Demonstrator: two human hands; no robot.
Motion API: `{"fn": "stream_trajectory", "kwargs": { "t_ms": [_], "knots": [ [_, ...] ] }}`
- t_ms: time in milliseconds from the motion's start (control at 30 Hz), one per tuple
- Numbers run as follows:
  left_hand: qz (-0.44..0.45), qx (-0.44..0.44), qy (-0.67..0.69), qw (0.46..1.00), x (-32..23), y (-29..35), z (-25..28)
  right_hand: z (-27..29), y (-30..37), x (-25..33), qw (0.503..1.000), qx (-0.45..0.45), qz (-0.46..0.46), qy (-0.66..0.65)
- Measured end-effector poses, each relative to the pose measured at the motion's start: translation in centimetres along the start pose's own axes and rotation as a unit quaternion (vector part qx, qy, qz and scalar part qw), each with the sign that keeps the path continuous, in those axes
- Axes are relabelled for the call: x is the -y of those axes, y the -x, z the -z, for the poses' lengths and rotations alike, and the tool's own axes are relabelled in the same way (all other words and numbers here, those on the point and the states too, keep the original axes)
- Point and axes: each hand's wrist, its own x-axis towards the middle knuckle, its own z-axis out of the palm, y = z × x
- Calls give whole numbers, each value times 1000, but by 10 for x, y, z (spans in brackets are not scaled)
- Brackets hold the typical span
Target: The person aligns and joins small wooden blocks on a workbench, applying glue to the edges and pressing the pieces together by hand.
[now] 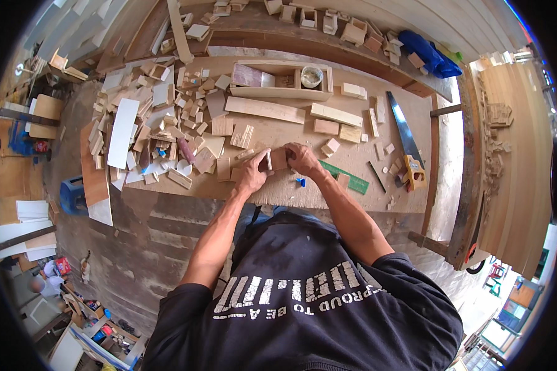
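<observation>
At the front edge of the worktop (272, 196), I see the block (280, 160) between both hands. The left hand (252, 173) has its grip closed to a narrow span on the block's left end; the right hand (303, 159) curls its grip over the right end, fingers bunched.

If the two sides pull unevenly, I judge the block could twist or slip, and this close to the edge it could drop to the floor (179, 238). The blue bit (301, 182) lies just in front of the right hand, where a low sweep could flick it off. The right forearm (353, 213) passes near the ruler (354, 183) and might nudge it. Loose offcuts (164, 132) crowd the left side; a bump there could set the pile sliding. The saw (407, 133) lies well apart from both hands, though I can't make out its teeth.

Fingers hide the block's ends, and its underside is out of my sight, so I can't tell whether it touches the worktop. Nor can I tell whether the pale edge by the left fingers belongs to a second piece.
</observation>
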Motion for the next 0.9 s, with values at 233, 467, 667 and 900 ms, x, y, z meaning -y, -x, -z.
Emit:
{"fn": "stream_trajectory", "kwargs": {
  "t_ms": [233,467,667,900],
  "knots": [
    [17,6,2,1000,-1,-1,0,17,32,-11,999,13,14,44],
    [-13,17,-35,999,0,-1,4,0,49,2,998,-20,-12,58],
    [-22,27,-63,997,-5,-4,6,-13,41,3,999,-8,-30,39],
    [-34,24,-75,996,-9,-5,5,-11,40,0,1000,-18,-24,-7]
  ]
}}
